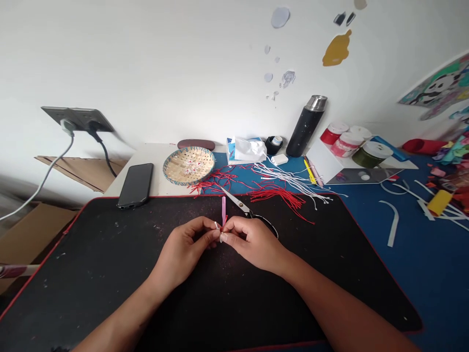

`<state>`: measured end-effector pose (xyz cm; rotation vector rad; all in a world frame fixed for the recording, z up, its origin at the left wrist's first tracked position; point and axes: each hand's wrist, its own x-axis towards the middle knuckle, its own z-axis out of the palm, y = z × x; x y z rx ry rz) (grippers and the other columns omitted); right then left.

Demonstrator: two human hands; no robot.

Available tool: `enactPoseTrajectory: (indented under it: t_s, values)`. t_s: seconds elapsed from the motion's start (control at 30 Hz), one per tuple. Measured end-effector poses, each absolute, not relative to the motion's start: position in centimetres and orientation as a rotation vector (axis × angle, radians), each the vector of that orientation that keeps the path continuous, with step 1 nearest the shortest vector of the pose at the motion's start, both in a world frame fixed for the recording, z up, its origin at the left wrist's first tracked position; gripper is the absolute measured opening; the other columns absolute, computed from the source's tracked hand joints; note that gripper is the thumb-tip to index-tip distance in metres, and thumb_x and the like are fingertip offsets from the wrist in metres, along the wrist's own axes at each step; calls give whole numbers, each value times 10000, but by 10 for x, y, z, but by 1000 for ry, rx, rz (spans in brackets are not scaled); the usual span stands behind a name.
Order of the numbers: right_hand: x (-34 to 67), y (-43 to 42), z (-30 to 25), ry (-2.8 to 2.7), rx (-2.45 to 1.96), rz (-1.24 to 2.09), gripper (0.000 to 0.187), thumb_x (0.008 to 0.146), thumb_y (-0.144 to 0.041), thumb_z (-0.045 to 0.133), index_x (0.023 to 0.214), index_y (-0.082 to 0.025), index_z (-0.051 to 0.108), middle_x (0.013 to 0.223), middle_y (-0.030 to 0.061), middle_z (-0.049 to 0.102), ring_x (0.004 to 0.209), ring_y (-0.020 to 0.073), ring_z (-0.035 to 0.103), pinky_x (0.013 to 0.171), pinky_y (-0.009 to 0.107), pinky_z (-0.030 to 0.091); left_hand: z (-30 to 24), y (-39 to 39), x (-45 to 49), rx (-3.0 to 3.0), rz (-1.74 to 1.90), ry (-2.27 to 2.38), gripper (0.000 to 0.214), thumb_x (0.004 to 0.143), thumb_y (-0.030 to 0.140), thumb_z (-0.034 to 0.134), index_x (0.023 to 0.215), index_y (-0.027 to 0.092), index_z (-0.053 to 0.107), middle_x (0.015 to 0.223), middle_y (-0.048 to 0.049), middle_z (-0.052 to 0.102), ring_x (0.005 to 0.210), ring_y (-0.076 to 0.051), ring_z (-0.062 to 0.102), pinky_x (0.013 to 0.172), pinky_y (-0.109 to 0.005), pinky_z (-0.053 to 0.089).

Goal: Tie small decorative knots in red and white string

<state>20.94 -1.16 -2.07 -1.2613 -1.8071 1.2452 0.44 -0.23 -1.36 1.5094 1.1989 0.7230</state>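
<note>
My left hand (185, 243) and my right hand (252, 240) meet above the black desk mat (91, 259), their fingertips pinching the lower end of a narrow pink strip (223, 210). A little red thread shows between the fingers; the rest of the pinched part is hidden. Steel scissors (237, 202) lie just beyond my right hand, their black handle loop (267, 223) close to its knuckles. Loose red threads (278, 196) and white cords (289, 178) spread along the mat's far edge.
A black phone (135, 186) lies left of a woven bamboo basket (189, 165). Behind stand a tissue box (245, 150), a black thermos (306, 127) and paint jars (351, 146). Paper scraps (445, 203) lie at the right. Plugged cables (76, 120) hang from a wall socket.
</note>
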Motion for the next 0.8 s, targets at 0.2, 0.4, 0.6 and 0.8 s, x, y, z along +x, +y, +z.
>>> enactPoseTrajectory:
  t_s: [0.2, 0.4, 0.6, 0.8]
  values:
    - [209, -13, -20, -1657, -1234, 1365, 273, 998, -458, 612, 917, -199, 646, 667, -43, 588, 535, 102, 530, 526, 222, 379, -13, -2, 4, 1441, 720, 1162, 228, 912, 441, 692, 904, 215, 725, 760, -4, 697, 716, -184, 635, 695, -280, 495]
    - [207, -13, -23, -1610, -1238, 1365, 265, 1024, -408, 567, 858, -202, 589, 608, -60, 550, 478, 92, 512, 496, 209, 374, -17, -4, 7, 1480, 678, 1132, 224, 920, 436, 686, 922, 217, 728, 798, -10, 710, 750, -189, 642, 712, -284, 496]
    - [208, -12, -23, -1557, -1216, 1392, 265, 1032, -364, 538, 822, -204, 571, 580, -63, 539, 458, 90, 492, 480, 200, 379, -16, -2, 7, 1453, 634, 1082, 218, 932, 409, 651, 989, 206, 708, 771, -3, 682, 661, -168, 575, 620, -267, 470]
    - [208, -11, -22, -1540, -1211, 1387, 268, 1027, -357, 540, 810, -203, 570, 523, -72, 513, 439, 92, 477, 477, 203, 368, -14, 0, 4, 1513, 630, 1107, 248, 954, 422, 619, 994, 208, 738, 740, 7, 635, 621, -153, 520, 592, -253, 423]
